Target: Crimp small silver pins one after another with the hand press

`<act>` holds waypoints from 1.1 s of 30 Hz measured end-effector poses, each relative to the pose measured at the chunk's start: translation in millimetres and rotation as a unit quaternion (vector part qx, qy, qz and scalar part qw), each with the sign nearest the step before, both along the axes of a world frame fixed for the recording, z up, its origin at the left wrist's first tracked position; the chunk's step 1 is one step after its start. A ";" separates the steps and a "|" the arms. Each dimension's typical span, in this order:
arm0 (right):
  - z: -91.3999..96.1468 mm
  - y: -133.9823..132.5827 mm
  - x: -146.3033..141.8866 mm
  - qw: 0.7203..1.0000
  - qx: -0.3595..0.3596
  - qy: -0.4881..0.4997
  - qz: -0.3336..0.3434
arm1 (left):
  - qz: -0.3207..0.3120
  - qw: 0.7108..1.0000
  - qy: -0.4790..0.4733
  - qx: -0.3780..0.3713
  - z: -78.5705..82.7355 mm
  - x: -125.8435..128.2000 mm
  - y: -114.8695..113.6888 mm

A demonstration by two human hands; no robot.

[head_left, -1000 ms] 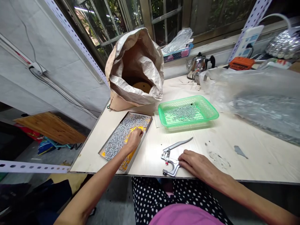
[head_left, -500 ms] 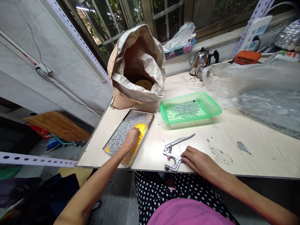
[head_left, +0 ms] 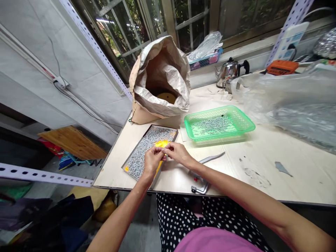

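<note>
My left hand (head_left: 152,159) and my right hand (head_left: 178,153) meet fingertip to fingertip over the right side of a shallow tray (head_left: 126,172). Both are closed in a pinch; whatever lies between the fingertips is too small to make out. Many small silvery metal pins (head_left: 141,154) cover the tray, whose yellow bottom (head_left: 161,143) shows near the fingers. Under my right forearm lies a hand punch plier (head_left: 213,157) with a grey handle, partly hidden. A green perforated basket (head_left: 193,134) beyond my right hand holds more metal pins.
A large paper sack (head_left: 136,110) stands open behind the tray. At the back are a steel kettle (head_left: 228,72) and a blue basket (head_left: 207,60). Clear plastic bags (head_left: 296,101) cover the right side. A grey scrap (head_left: 282,168) lies on the table (head_left: 236,182).
My right hand has left the plier and moved left to meet my left hand over the tray. My left hand has shifted slightly, its fingers now against the right ones. The view has moved a little.
</note>
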State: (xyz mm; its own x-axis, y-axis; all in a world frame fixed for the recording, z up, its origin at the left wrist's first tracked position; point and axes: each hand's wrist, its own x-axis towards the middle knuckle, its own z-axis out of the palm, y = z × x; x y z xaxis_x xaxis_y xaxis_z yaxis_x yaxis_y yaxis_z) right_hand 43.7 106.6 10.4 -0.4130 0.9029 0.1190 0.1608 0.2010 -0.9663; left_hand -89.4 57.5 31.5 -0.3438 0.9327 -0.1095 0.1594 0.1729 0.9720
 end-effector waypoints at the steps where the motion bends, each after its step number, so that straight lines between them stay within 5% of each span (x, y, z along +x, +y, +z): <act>1: -2.1 1.3 -8.6 1.000 0.000 -0.001 0.006 | 0.006 1.000 -0.006 0.001 1.5 -1.2 -2.3; 10: 0.2 0.4 -23.0 0.994 0.067 -0.054 0.067 | -0.035 0.993 -0.077 -0.085 2.9 -38.2 -9.6; 17: 19.6 12.8 -25.8 0.988 0.099 -0.076 0.092 | -0.050 0.981 -0.148 -0.119 23.0 -56.3 -7.8; 24: 32.5 -7.8 39.6 0.964 0.228 -0.097 0.102 | -0.111 0.989 -0.061 -0.070 27.3 0.5 -35.4; 33: 14.7 -61.0 108.1 0.980 0.194 -0.035 0.025 | -0.189 0.893 -0.331 -0.238 13.2 62.2 -46.3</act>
